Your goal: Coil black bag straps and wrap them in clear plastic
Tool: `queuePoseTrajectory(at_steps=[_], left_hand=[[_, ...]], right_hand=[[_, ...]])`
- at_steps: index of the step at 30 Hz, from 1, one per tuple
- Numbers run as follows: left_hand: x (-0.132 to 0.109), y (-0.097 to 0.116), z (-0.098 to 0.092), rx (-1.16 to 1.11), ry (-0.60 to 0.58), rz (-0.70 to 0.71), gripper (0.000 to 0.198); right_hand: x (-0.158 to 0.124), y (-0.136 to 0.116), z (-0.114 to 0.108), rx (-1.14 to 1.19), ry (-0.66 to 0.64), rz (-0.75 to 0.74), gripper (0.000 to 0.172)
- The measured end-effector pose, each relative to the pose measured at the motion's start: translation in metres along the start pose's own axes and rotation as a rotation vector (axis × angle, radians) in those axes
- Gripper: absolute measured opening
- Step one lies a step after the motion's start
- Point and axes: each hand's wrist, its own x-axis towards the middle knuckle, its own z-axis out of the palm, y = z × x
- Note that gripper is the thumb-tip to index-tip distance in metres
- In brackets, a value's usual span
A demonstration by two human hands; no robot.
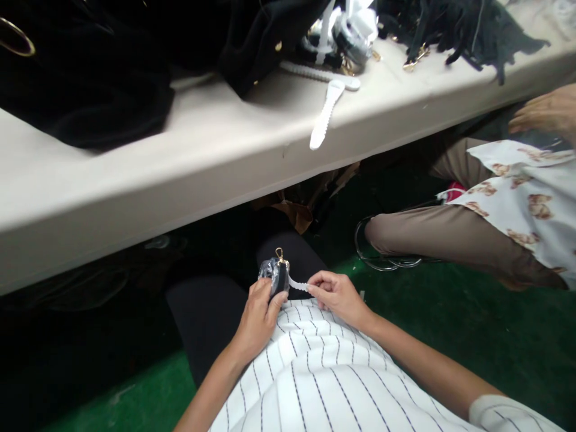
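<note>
Over my lap, my left hand [261,311] is wrapped round a coiled black strap [279,278] partly covered in clear plastic. A gold snap hook [279,253] sticks up from the top of the coil. Between the thumb and fingers of my right hand [333,294] is the end of a white strip with wavy edges [297,285]. The strip runs from the coil across to that hand, and how it passes round the coil is hidden.
Ahead is a table [216,147] covered in pale cloth. Black fabric [81,78], plastic-wrapped coiled straps [355,36], loose white strips [326,114] and dark straps with gold hooks [477,30] lie on it. A co-worker's hand [546,114] and leg [432,240] are at right.
</note>
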Motion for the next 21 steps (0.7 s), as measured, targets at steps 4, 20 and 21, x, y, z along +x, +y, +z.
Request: queuePoseTrajectory(at_steps=[4,20,21], left_hand=[[-0.001,-0.001,0.004,0.154,0.047,0.073,0.019],[-0.004,0.019,0.015,0.427,-0.121,0.272,0.015],[-0.003,0.019,0.015,0.427,-0.128,0.266,0.014]], right_hand=[[0.008,-0.002,0.007,0.050,-0.006,0.061,0.025],[0.023,0.000,0.005,0.635,-0.425,0.221,0.015],[0.022,0.001,0.002,0.657,-0.471,0.211,0.017]])
